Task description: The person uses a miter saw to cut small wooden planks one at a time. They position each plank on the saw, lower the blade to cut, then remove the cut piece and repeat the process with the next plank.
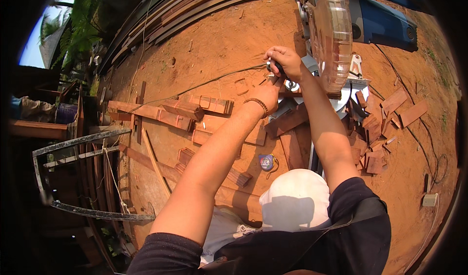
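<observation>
My right hand (pixel 286 63) is closed around a small black and metal piece (pixel 276 68), perhaps a clamp knob, beside the mitre saw. Just below it my left hand (pixel 269 90), with a brown beaded bracelet (pixel 259 107) at the wrist, has its fingers curled in against the same spot. What the left fingers hold is hidden. Close to the right forearm stands the saw's clear ribbed blade guard (pixel 338 46), with the blue motor housing (pixel 387 27) to its right. A reddish-brown wood strip (pixel 334 95) lies on the saw table, partly behind my right arm.
A blue tape measure (pixel 266 162) lies on the ground. Wood blocks (pixel 183 110) are at left, and offcuts (pixel 374 128) are heaped right of the saw. Long boards (pixel 195 7) lie at the back. A cable (pixel 214 84) crosses the soil; a metal frame (pixel 87 141) stands left.
</observation>
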Demonstrator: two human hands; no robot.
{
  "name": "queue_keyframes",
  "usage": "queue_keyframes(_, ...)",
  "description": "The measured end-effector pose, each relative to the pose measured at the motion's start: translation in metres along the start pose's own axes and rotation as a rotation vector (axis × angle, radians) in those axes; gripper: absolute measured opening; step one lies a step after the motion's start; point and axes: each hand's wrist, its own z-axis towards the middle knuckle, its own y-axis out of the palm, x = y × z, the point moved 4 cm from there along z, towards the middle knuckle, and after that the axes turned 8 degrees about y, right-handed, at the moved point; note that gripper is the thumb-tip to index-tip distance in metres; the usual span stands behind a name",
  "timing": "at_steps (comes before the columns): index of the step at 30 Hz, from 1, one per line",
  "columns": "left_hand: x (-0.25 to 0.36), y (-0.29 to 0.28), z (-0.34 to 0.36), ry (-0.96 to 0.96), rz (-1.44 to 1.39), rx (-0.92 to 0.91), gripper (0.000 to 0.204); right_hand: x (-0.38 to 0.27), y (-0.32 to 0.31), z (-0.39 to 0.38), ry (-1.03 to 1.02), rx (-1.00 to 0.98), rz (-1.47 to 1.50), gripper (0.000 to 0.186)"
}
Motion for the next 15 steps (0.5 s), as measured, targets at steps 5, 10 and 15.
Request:
queue_keyframes(5,-0.004,0.006,0.0,-0.014,-0.005,0.083,0.049,0.01,0.016,-0.009,-0.237,0.528,-0.031,0.023)
queue_keyframes(10,-0.006,0.015,0.004,-0.033,0.0,0.039,0.037,0.01,0.028,-0.016,-0.405,0.904,-0.224,0.02)
queue_keyframes(15,0.002,0.008,-0.001,-0.019,0.032,0.046,0.038,0.008,0.029,-0.018,-0.382,1.038,-0.415,0.02)
